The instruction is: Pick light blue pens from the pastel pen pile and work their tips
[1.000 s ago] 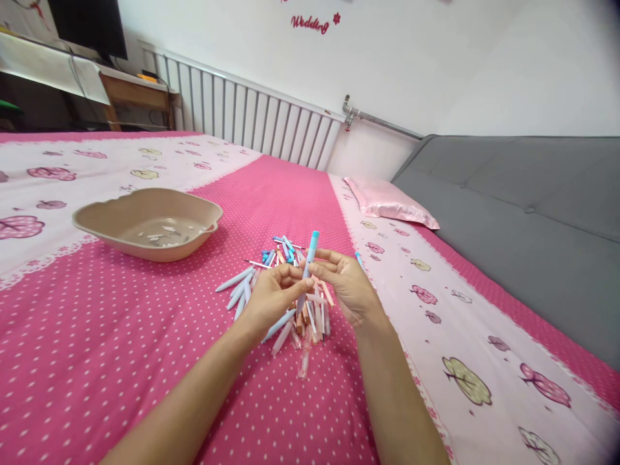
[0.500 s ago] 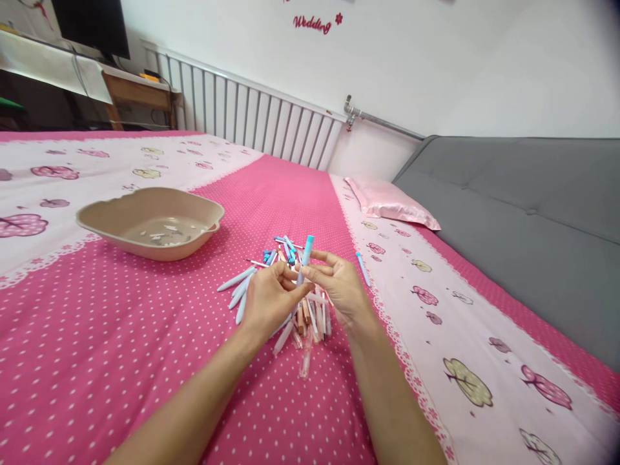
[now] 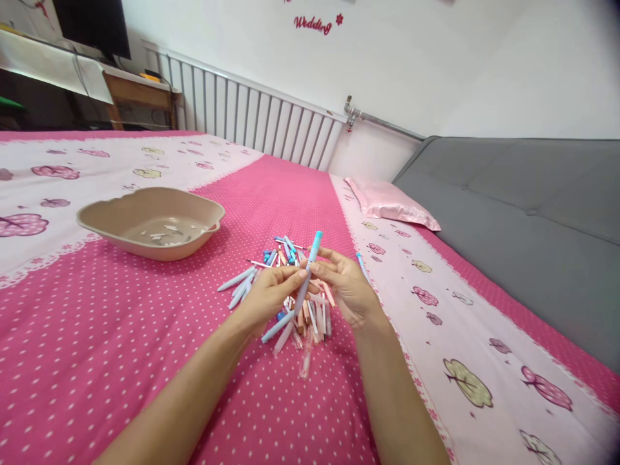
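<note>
Both my hands meet over a pile of pens and pen parts [image 3: 290,303] on the pink dotted bedspread. My left hand [image 3: 264,300] and my right hand [image 3: 346,287] pinch the same light blue pen [image 3: 307,276], which stands tilted with its turquoise cap pointing up and away. A second pale blue barrel [image 3: 276,328] pokes out under my left hand. Several pale blue barrels [image 3: 237,284] lie just left of the pile. One blue pen [image 3: 361,261] lies alone behind my right hand.
A shallow beige tray [image 3: 150,223] with a few small white bits inside sits on the bed to the left. A pink satin pillow [image 3: 390,201] lies at the far right by a grey padded headboard [image 3: 523,213]. A white radiator [image 3: 252,116] lines the wall.
The blue pen dipped lower between my fingers half a second ago and now stands higher again. My hands stay over the pile.
</note>
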Available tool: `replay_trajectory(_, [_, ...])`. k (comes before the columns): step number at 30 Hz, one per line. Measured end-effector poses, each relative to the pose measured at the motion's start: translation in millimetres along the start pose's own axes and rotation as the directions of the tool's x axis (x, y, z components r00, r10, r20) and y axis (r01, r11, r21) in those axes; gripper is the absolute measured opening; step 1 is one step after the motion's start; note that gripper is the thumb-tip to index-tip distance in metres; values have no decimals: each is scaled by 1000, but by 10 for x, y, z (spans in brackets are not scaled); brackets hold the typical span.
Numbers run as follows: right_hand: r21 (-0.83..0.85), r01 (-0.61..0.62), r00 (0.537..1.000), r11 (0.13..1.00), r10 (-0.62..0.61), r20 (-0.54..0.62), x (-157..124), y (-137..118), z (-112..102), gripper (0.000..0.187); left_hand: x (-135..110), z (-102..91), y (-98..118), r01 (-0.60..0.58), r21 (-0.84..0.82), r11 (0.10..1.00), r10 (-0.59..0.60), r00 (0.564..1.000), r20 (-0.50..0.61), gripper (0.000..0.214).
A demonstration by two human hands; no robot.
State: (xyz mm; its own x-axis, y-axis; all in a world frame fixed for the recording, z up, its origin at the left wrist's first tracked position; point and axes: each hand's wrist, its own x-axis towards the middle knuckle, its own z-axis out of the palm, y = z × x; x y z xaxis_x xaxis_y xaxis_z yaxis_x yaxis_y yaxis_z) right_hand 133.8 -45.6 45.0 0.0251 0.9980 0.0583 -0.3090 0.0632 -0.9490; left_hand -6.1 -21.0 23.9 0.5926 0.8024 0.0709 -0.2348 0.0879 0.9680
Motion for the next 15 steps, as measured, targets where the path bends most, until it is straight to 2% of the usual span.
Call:
replay_trajectory(5, [-56,14,999,998,-16,-40,-5,11,-1,44,31,-26,-37,-50,56,997,55,994,-99,30])
replay_trajectory(9, [-76,6,999,997,-9,-40,-15,13,21,48,23,-42,-26,-40,141,989,67,979,-191,22])
replay_trajectory(15, [-98,15,999,995,-19,-41,-16,42,49,47,33,-77,-45,-45,199,979,90,971,-221,15])
